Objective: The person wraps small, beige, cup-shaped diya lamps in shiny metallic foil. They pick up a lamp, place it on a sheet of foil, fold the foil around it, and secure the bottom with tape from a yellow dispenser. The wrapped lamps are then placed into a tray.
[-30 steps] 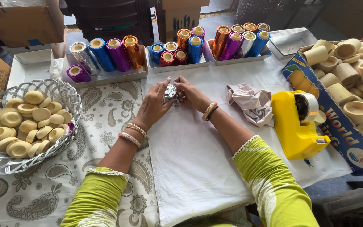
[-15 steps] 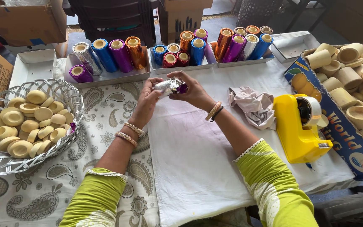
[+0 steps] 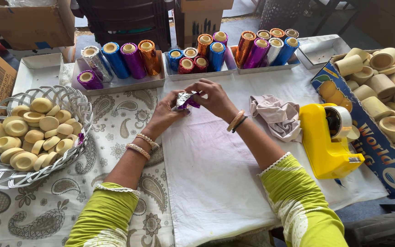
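Far left of the white cloth (image 3: pixel 216 174) on my desk sits the silver wire basket of pale round cups (image 3: pixel 28 132). Above the cloth, my left hand (image 3: pixel 168 112) and right hand (image 3: pixel 211 96) both pinch the small silver-and-purple foil-wrapped piece (image 3: pixel 186 99). Right of the cloth stand the crumpled grey rag (image 3: pixel 277 114) and yellow plastic tape dispenser (image 3: pixel 328 139). Half a second ago the piece sat higher, nearer the foil rolls (image 3: pixel 197 55).

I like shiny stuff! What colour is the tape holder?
Bright yellow plastic tape dispenser, clearest in the head view.
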